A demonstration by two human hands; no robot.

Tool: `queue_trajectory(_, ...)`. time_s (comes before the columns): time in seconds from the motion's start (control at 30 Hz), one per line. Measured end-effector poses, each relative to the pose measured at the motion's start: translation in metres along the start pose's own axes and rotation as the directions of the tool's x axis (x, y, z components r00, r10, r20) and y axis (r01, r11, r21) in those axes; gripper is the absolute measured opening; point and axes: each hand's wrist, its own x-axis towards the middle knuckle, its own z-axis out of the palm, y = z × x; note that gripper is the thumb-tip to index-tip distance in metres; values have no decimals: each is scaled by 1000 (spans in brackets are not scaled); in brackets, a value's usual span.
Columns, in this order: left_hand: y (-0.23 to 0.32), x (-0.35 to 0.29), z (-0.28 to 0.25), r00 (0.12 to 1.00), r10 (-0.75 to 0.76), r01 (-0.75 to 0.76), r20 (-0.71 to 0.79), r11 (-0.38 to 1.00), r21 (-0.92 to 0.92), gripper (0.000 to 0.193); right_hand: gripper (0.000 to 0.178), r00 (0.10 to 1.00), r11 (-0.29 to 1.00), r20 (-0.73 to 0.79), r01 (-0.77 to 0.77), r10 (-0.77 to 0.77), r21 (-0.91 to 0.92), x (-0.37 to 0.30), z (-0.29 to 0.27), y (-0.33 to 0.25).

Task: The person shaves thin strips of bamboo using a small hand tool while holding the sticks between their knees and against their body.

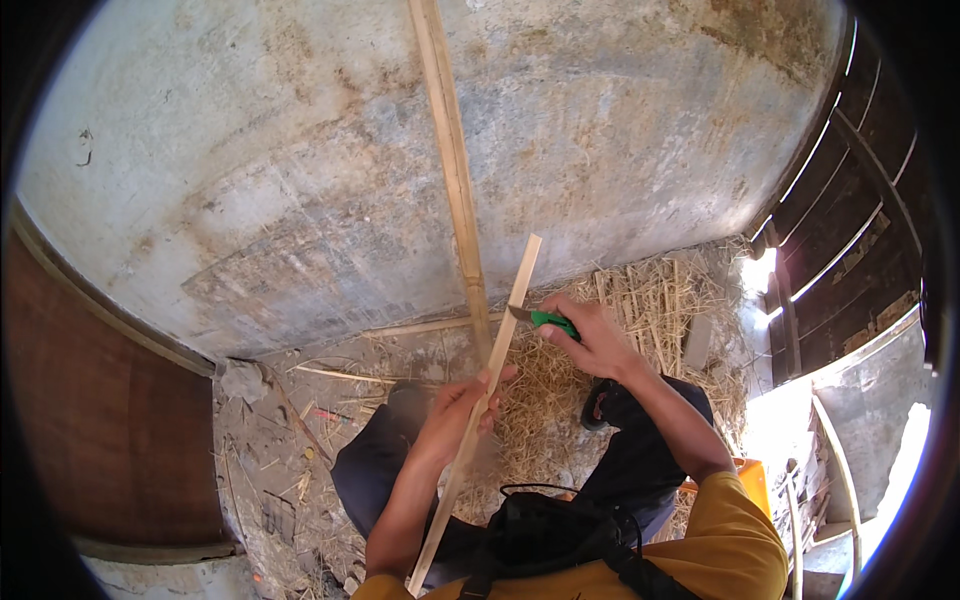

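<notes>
One wood strip [468,440] clasped by left fingers [508,372] | green-handled knife [547,320] gripped by right fingers [562,304] | pole [453,170] beyond | straw [545,410] below

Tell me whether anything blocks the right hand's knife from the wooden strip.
Nothing visible does: the green-handled knife in the right hand has its blade apparently against the wooden strip, beyond the left hand.

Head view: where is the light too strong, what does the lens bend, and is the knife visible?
In the head view, glare whitens patches beside the dark plank wall at right; its fisheye bows the upper edge of the brown panel at left; there too, the green-handled knife in the right hand stands out.
</notes>
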Motion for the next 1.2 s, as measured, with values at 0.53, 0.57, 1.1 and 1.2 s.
queue_trajectory(0.53, 5, -1, 1, 1000, 4, -4, -3, 1000, 14, 49, 31, 998, 997, 26, 55, -54, -50, 3, 5, -1)
queue_trajectory(0.57, 6, -1, 2, 1000, 5, -5, -9, 1000, 21, 49, 31, 998, 997, 34, 58, -57, -41, 3, 4, -2)
queue_trajectory(1.1, 3, 1, 2, 995, 70, -66, -73, 996, 62, 47, 32, 984, 974, 61, 177, -170, -141, 4, 9, 2)
queue_trajectory(1.2, 3, 2, 3, 991, 94, -89, -97, 995, 52, 48, 33, 981, 966, 84, 186, -174, -177, 3, 9, 4)
